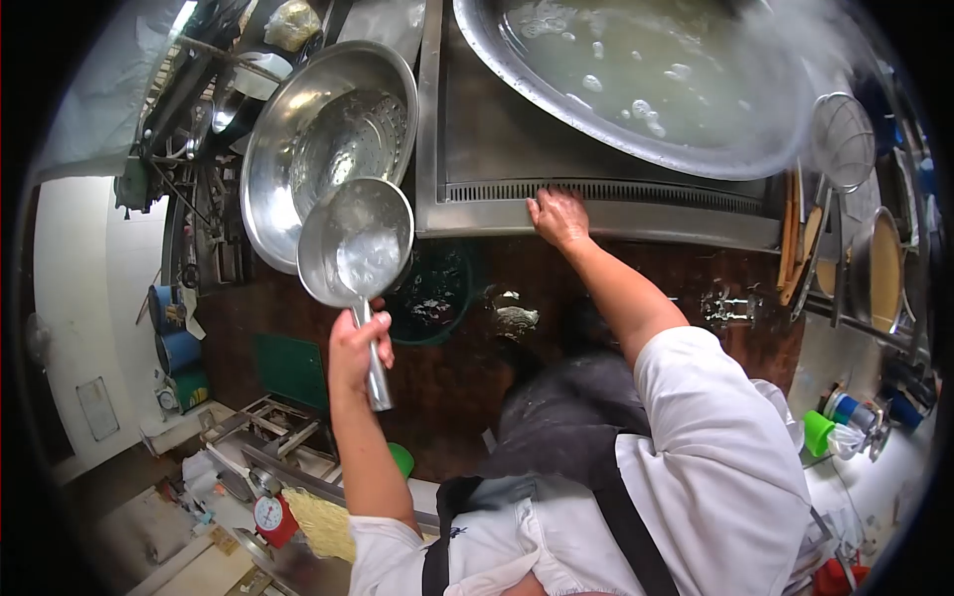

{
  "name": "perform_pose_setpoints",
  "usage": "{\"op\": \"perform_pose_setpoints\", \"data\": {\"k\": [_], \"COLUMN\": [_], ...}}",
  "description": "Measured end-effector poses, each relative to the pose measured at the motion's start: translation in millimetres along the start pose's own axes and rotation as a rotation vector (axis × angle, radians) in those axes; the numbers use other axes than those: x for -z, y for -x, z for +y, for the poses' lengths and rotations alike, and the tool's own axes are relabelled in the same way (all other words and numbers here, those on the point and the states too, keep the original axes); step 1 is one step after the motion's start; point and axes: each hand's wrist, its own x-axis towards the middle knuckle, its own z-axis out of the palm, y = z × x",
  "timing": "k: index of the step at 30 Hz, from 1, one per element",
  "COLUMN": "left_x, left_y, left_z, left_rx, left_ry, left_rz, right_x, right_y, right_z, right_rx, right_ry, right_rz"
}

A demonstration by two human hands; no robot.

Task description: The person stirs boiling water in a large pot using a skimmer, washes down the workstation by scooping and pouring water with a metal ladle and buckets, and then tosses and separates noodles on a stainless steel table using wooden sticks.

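Note:
My left hand (360,348) is closed round the tube-shaped handle of a large, round metal ladle (328,238). Its bowl is tilted in front of the rim of a wide metal basin (266,189), and its inside looks wet and shiny. Inside that basin lies a perforated metal colander (348,129). My right hand (560,217) rests on the front edge of the steel stove (656,221), beside a slotted grate, fingers apart and slightly bent. Behind it stands a big metal pan (606,134) of cloudy, foaming liquid, steaming at its right side.
Below the ladle, a dark green tub (437,288) stands on the wet brown floor (437,397). A wire strainer (843,142) and wooden-handled tools (792,238) are at the stove's right. A red scale (273,517) sits on the lower-left counter.

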Motion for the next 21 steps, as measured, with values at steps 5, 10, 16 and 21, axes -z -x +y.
{"op": "perform_pose_setpoints", "data": {"k": [5,10,16,21], "left_x": [-5.4,-2.7,-12.4,-39.0], "left_y": [-58.9,-109.0,-114.7,-88.2], "left_z": [63.3,88.4,96.1,96.9], "left_rx": [-0.018,-0.021,-0.034,-0.001], "left_ry": [-0.181,-0.256,-0.325,-0.454], "left_rz": [0.032,0.006,0.006,0.038], "right_x": [-7.1,-6.0,-2.6,-4.9], "right_y": [0.4,0.7,-0.8,-4.8], "right_z": [4.1,4.3,4.3,2.9], "right_rx": [-0.002,0.016,-0.034,-0.011], "right_ry": [-0.030,-0.006,-0.066,-0.100], "right_rz": [0.042,0.081,-0.023,-0.018]}}
